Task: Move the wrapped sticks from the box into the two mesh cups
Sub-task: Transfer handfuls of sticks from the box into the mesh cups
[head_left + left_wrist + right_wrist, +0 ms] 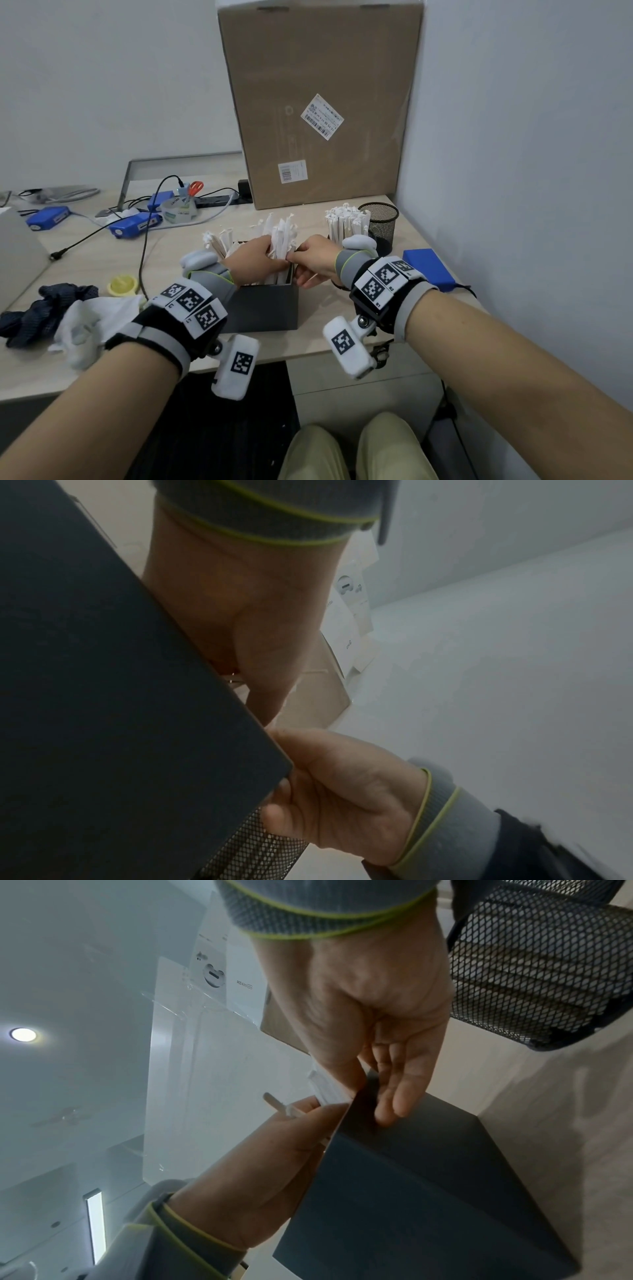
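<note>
A dark grey box (263, 305) (103, 696) (428, 1191) stands near the desk's front edge with wrapped sticks (282, 236) upright in it. My left hand (253, 257) (267, 1172) grips a bundle of these sticks (325, 1093) just above the box. My right hand (313, 260) (377, 1001) (342, 791) pinches the box's top right corner, thumb inside against the sticks, fingers on the outer wall. An empty black mesh cup (380, 219) (548, 961) stands behind it. Beside it, a bunch of wrapped sticks (346, 222) fills a second cup, mostly hidden.
A tall cardboard carton (322, 102) stands against the back wall. A blue box (428, 269) lies by the right wall. To the left are cables, blue devices (135, 226), a tape roll with scissors (180, 209), a yellow lid (122, 285) and crumpled cloth (51, 308).
</note>
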### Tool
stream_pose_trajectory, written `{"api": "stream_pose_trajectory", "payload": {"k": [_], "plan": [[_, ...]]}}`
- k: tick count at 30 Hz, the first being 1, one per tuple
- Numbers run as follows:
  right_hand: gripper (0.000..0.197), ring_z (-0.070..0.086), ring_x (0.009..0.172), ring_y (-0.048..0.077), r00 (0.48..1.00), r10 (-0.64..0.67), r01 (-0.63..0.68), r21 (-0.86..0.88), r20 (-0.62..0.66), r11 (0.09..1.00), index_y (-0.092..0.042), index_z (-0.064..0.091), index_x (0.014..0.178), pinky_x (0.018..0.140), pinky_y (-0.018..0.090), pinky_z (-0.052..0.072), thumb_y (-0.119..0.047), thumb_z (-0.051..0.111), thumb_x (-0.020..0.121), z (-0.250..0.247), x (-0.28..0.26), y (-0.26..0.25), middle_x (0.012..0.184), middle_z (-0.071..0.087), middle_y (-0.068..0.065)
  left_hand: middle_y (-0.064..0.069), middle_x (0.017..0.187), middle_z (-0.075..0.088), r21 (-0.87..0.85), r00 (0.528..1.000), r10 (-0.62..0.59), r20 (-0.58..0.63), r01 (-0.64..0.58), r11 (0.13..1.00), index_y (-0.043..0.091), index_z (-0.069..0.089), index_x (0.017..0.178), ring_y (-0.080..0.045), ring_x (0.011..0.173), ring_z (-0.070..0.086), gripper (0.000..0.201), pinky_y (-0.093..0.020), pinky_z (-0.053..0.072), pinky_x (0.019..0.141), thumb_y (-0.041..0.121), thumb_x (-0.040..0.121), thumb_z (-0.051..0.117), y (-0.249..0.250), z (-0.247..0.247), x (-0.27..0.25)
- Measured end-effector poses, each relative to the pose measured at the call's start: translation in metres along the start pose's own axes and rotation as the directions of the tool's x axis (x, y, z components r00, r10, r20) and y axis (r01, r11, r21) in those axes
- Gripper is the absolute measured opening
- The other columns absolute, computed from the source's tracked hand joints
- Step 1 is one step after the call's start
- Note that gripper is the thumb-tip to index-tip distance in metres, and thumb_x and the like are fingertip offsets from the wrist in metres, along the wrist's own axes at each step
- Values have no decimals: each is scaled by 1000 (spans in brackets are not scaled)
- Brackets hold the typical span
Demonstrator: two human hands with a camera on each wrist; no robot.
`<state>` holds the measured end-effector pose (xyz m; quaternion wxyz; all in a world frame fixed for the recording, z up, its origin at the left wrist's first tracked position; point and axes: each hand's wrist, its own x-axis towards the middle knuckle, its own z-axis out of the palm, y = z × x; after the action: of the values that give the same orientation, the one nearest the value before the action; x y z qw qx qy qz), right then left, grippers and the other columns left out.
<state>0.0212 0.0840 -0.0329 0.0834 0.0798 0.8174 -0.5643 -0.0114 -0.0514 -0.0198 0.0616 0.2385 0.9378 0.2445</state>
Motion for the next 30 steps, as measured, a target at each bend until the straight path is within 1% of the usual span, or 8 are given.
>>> {"api": "stream_pose_trajectory", "payload": {"k": [4,5,9,13,17,20,26,30], "plan": [[22,57,41,12,1000,-1,1,-12,4,1000,-2,53,88,41,22,52,-23,51,97,0,-1,0,64,53,8,4,111,62,-97,999,-42,-15,40,994,21,54,117,-21,105,60,46,-37,47,94,50,82,60,-13,1,10],[22,56,39,11,1000,0,1,-13,4,1000,-1,53,90,41,22,51,-23,51,96,0,-1,0,64,52,8,2,111,62,-113,998,-52,-24,49,992,20,52,117,-22,105,60,46,-40,48,94,49,81,60,-16,1,12],[21,57,46,15,1000,7,-7,-14,3,1000,0,52,96,41,22,51,-20,49,97,1,-2,-1,65,52,9,-12,114,57,-183,989,-113,-90,96,979,7,41,127,-29,106,56,39,-43,47,94,19,92,54,-5,-6,0],[20,57,51,19,1000,12,-12,-19,3,1000,1,52,98,42,23,51,-19,47,98,1,-4,-2,66,51,9,-8,114,56,-262,991,-63,-119,30,965,10,40,128,-25,105,56,40,-40,47,94,20,92,57,-4,-9,0],[21,56,51,18,1000,8,-8,-32,5,999,1,52,98,41,22,50,-18,46,98,1,-5,-3,65,51,9,-4,98,60,-198,991,5,-136,-32,980,9,56,111,-22,95,57,21,-36,45,86,19,93,55,-5,-8,2],[19,55,50,18,1000,8,-8,-37,8,999,1,52,97,41,23,50,-17,46,98,1,-5,-3,65,51,9,-5,88,63,-240,986,-1,-168,-40,970,8,58,103,-24,89,58,17,-35,45,78,20,94,50,-4,-11,3],[19,56,51,18,1000,8,-7,-42,14,999,1,53,99,42,23,51,-17,46,98,0,-4,-3,66,52,9,2,84,66,-454,967,-66,-247,-55,889,5,54,117,-11,74,65,30,-25,47,60,24,101,38,1,-28,4],[19,56,52,18,1000,9,-8,-44,14,999,0,53,98,42,23,51,-17,46,98,0,-4,-3,66,53,8,-1,79,60,-612,955,-131,-266,-62,789,5,50,120,-13,70,62,28,-28,51,66,21,101,39,-2,-36,6]]}}
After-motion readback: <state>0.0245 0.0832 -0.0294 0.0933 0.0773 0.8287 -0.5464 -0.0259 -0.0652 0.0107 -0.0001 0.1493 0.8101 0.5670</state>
